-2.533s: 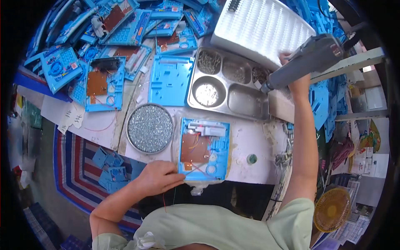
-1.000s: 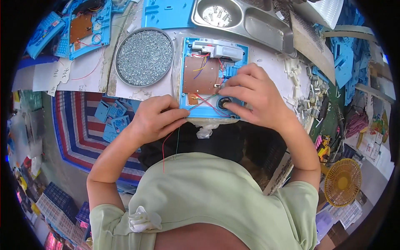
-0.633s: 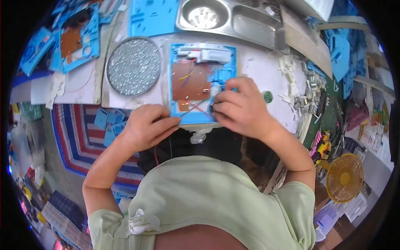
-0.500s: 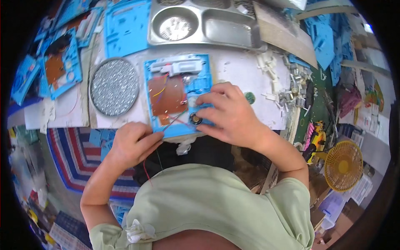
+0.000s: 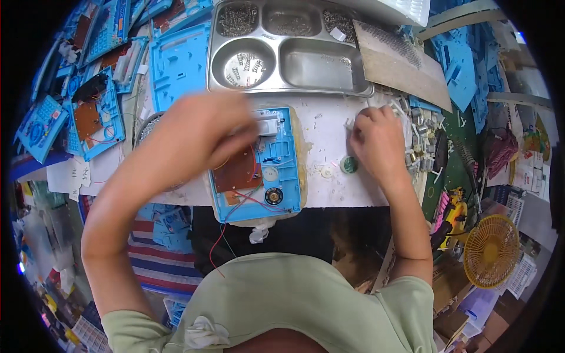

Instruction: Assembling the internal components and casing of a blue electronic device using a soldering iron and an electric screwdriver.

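Note:
A blue plastic housing [image 5: 286, 154] lies on the bench before me, with a brown circuit board [image 5: 234, 174], a small round black speaker [image 5: 273, 196] and a white disc [image 5: 270, 173] in it. Red and green wires [image 5: 222, 236] hang over its near edge. Smeared by motion, my left hand [image 5: 203, 126] hovers over the upper left of the housing and hides part of it; its fingers cannot be read. To the right, my right hand [image 5: 379, 138] is down at the bench beside small white plastic parts [image 5: 400, 106], its fingers curled together; what they pinch is hidden.
At the back stands a steel compartment tray [image 5: 275, 93] with springs and small metal parts. A round dish [image 5: 144, 130] is mostly behind my left arm. A green round piece [image 5: 349, 165] lies near my right hand. Blue housings [image 5: 97, 120] pile up at left; a yellow fan [image 5: 491, 251] stands at right.
Both hands have left the housing. My left hand let go of the wires and rose up and across it; my right hand moved right to the small white parts.

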`<state>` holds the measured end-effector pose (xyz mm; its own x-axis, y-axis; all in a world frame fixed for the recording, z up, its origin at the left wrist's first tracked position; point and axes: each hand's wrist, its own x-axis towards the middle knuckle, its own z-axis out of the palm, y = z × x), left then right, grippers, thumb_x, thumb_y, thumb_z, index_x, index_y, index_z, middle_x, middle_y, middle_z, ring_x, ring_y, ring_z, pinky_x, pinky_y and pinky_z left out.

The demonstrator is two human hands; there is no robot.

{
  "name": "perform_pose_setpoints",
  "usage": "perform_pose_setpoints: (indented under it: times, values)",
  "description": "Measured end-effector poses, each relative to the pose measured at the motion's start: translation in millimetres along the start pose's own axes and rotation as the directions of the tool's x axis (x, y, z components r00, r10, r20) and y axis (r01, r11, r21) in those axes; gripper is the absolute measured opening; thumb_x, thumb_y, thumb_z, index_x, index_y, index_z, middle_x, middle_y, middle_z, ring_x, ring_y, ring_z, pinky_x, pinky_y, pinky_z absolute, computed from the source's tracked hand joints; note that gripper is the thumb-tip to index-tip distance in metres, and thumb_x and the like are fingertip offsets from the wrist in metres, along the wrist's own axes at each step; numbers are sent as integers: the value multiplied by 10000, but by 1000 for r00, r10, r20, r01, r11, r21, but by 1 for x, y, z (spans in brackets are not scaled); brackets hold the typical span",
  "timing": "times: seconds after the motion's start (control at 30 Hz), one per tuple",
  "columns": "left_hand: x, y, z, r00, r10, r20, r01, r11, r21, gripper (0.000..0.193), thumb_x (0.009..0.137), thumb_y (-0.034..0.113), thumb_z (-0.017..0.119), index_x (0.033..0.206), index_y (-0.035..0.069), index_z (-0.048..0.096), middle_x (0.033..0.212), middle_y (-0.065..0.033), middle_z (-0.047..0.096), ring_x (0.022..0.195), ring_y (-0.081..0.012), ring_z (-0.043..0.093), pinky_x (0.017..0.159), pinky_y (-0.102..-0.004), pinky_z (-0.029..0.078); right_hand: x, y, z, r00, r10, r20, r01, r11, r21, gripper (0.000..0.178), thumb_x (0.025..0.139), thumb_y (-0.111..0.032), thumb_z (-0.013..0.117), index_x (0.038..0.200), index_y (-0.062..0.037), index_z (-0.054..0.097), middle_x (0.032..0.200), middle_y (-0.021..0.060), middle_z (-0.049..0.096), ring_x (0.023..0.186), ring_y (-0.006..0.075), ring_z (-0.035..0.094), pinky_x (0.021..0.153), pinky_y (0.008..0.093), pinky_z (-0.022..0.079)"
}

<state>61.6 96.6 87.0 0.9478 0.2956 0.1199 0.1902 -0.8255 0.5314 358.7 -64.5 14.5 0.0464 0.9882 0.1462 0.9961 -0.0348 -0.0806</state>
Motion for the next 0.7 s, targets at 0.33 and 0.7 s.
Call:
perform_pose_setpoints:
  times: [0.33, 0.7]
  values:
    - [186, -56, 94, 996, 88, -33, -60, 869, 491, 168, 846, 111, 648, 971, 17, 710, 902, -178, 725, 889, -371, 728, 716, -457, 593, -20, -13, -46, 917, 350, 190, -363, 538, 761, 309, 862, 30, 695, 1167, 6, 650, 925, 50, 648, 722, 165, 637, 676, 272, 519]
    - [-48, 93, 42, 887, -432, 161, 327, 343, -880, 187, 966, -43, 605, 1131, -71, 688, 943, -112, 681, 754, -126, 644, 641, -263, 523, -61, -84, -48, 984, 95, -152, 130, 199, 971, 397, 729, 62, 851, 1097, 61, 702, 937, 154, 735, 824, 223, 709, 737, 308, 548]
